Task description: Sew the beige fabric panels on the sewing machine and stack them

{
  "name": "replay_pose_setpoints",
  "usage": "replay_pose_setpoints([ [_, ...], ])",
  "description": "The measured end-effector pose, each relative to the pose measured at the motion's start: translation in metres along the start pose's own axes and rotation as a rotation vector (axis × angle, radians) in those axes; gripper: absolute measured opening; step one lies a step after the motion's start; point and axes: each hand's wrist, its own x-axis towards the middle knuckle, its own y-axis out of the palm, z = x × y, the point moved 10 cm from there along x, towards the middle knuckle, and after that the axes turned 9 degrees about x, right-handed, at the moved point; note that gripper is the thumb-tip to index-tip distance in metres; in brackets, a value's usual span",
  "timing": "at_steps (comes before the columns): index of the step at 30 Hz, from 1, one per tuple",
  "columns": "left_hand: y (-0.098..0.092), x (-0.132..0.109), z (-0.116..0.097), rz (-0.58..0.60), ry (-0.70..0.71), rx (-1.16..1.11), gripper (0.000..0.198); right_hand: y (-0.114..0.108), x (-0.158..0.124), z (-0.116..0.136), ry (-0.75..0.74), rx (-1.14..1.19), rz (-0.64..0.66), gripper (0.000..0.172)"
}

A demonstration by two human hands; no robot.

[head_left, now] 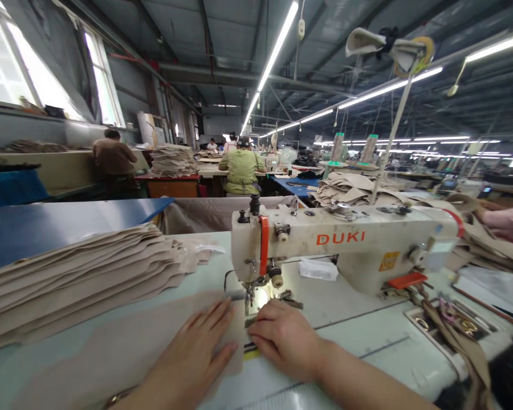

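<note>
My left hand (196, 347) lies flat, fingers stretched out, on a beige fabric piece (128, 327) spread over the pale green table. Its fingertips point toward the needle and presser foot (253, 293) of a white sewing machine (299, 236). To the right of the needle area, my right hand (288, 339) rests low with its fingers curled together. Whatever those fingers may pinch is hidden. A yellow mark (251, 355) shows on the bed between the hands. The machine's lamp lights the spot just beyond my right fingers.
A stack of beige fabric pieces (98, 273) lies at the left. On the right, a sunken tray (457, 364) holds rings and tools, with a beige strip (461, 336) hanging over it. Another person's hand (508, 222) reaches into fabric behind the machine. A thread stand (395, 131) rises there.
</note>
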Motion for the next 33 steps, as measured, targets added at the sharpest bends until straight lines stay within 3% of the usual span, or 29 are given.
replay_pose_setpoints([
  [4, 0.002, 0.008, 0.004, -0.013, -0.002, 0.016, 0.054, -0.032, -0.013, -0.042, 0.230, -0.045, 0.087, 0.014],
  [8, 0.002, 0.014, 0.003, -0.007, -0.009, 0.008, 0.055, -0.088, -0.047, -0.109, 0.563, -0.171, -0.039, 0.020],
  [12, 0.004, 0.016, 0.002, 0.022, -0.026, 0.005, 0.056, -0.104, -0.080, -0.152, 0.749, -0.264, -0.074, 0.019],
  [19, 0.011, 0.013, 0.004, 0.035, -0.033, 0.014, 0.055, -0.092, -0.086, -0.167, 0.813, -0.299, -0.073, 0.015],
  [27, 0.011, 0.014, 0.006, 0.052, -0.047, 0.024, 0.055, -0.097, -0.083, -0.170, 0.849, -0.284, -0.097, 0.018],
  [33, 0.004, 0.013, 0.008, -0.100, -0.017, 0.016, 0.053, -0.102, -0.087, -0.169, 0.860, -0.249, -0.162, 0.018],
])
